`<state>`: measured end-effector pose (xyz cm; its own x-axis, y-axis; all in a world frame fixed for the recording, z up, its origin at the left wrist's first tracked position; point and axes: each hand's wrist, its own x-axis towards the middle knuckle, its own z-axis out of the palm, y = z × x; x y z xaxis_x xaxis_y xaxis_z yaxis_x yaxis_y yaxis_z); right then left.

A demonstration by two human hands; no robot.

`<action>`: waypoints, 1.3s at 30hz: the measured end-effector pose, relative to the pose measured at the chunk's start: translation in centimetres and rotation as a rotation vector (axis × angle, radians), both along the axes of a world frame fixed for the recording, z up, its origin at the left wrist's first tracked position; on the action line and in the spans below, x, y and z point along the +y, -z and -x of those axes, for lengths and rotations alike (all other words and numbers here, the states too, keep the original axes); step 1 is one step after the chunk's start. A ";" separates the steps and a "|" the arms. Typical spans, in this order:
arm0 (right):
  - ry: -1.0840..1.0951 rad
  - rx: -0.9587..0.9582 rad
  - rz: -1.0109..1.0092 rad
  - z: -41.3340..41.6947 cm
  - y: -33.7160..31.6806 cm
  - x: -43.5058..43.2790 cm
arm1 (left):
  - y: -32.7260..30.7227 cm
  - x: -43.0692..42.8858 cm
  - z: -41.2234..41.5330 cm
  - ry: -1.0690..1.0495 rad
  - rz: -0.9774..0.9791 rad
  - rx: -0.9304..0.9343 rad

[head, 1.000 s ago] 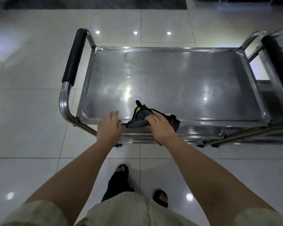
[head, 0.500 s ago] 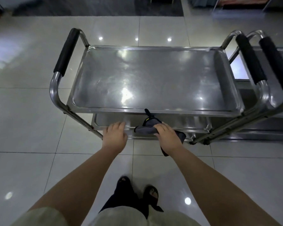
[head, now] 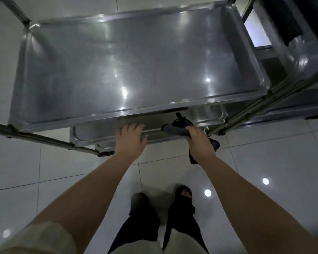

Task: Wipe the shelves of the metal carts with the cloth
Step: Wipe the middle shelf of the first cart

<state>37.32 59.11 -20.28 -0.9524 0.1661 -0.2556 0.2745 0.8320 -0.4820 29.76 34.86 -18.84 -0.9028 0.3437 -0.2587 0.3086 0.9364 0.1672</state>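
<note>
Below the top shelf [head: 127,70], at the near rim of the lower shelf [head: 92,133], both my hands have dropped from the rim above. Right hand [head: 200,142] grips the bunched cloth [head: 175,128]; left hand [head: 130,139] is spread just beside. I judge the top finished, the lower shelf next.

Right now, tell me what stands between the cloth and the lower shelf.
Nothing visible does. The cloth, gripped by the right hand, is at the near rim of the lower shelf. The top shelf overhangs it; the left hand sits beside, apart.
</note>
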 end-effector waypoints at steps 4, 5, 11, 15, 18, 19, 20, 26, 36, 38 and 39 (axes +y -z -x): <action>-0.059 0.164 0.013 1.7 7.4 2.9 | 7.6 3.1 1.9 0.009 -0.076 0.072; -0.068 0.215 0.001 2.1 9.2 3.7 | 9.6 3.8 2.5 0.002 -0.109 0.105; -0.174 0.422 -0.077 4.0 18.4 8.3 | 19.3 7.5 5.4 -0.009 -0.248 0.208; -0.188 0.546 -0.165 5.0 21.4 11.3 | 23.1 8.3 8.4 0.084 -0.248 0.307; -0.141 0.622 -0.171 5.7 22.2 13.1 | 24.3 9.2 11.2 0.077 -0.270 0.371; -0.125 0.642 -0.197 6.2 22.4 13.8 | 24.5 9.6 12.2 0.077 -0.287 0.391; -0.100 0.638 -0.234 6.8 22.4 14.5 | 24.6 10.1 13.2 0.089 -0.302 0.418; 0.132 0.651 -0.351 12.6 21.5 18.9 | 25.4 13.2 17.1 0.098 -0.233 0.417; 0.192 0.532 -0.545 13.8 22.5 20.5 | 26.8 14.3 18.3 0.113 -0.207 0.453; 0.158 0.394 -0.552 13.5 24.0 20.4 | 27.0 14.5 18.8 0.113 -0.224 0.479; 0.162 0.336 -0.504 13.5 24.4 20.3 | 27.1 14.5 19.0 0.114 -0.215 0.475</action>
